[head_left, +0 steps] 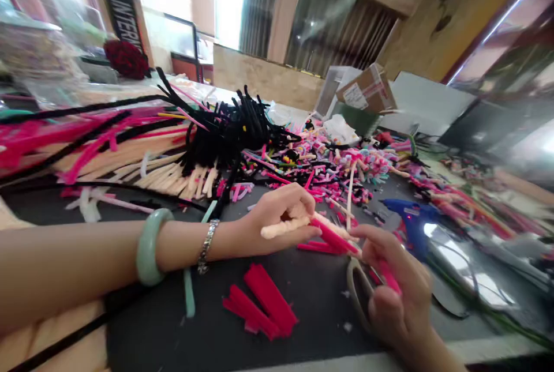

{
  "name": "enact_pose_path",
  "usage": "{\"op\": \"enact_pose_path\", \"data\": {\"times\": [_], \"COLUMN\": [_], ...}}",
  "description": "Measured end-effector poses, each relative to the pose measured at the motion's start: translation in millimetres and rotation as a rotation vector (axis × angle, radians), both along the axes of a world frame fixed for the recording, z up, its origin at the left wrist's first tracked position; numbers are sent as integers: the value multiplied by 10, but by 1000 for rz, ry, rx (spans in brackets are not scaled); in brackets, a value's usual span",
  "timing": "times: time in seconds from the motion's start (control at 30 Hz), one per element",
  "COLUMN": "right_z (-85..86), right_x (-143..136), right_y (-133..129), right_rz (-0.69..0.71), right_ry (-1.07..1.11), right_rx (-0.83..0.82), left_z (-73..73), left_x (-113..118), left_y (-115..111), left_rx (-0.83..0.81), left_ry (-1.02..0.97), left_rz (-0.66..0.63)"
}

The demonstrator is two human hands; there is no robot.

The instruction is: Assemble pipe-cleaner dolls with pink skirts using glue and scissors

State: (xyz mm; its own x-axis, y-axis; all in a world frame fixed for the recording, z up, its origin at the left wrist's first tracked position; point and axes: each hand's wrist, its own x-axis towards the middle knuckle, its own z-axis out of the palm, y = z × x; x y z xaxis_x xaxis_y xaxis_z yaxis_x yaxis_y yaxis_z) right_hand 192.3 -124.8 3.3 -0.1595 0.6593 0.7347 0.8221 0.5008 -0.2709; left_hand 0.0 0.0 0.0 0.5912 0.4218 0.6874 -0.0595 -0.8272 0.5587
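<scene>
My left hand (285, 216), with a jade bangle and a metal bracelet on its arm, pinches a cream fuzzy stem (285, 226) and a pink fuzzy stem (333, 236) that cross at the fingertips. On the right, my right hand (400, 285) has its fingers curled round the far end of the pink stem; another bit of pink shows inside its fingers. Scissors (358, 294) lie beside and partly under my right hand. Short red-pink strips (270, 300) rest on the dark table mat (208, 343) below my left hand.
Behind my hands lie a bundle of black stems (242, 124), cream stems (173, 179) and many coloured offcuts (303, 158). A blue glue gun (411, 219) is at the right. Farther back are a cardboard box (367, 92) and a dark red flower (126, 59).
</scene>
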Motion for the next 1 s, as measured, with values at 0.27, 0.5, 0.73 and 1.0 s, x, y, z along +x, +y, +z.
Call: {"op": "enact_pose_path", "data": {"times": [0.27,0.5,0.73,1.0], "right_z": [0,41,45,43], "right_x": [-69,-90,-88,-122], "right_y": [53,109,126,126], "right_rz": [-180,-172,-97,-111], "right_ry": [-27,-74,4,97], "right_rx": [34,55,39,21], "left_z": [-11,-22,-46,-56], "left_x": [-15,-3,13,21], "left_y": [38,45,34,33], "left_rx": [29,65,94,105], "left_ry": [-12,-25,-43,-32], "left_rz": [-40,-57,-82,-107]}}
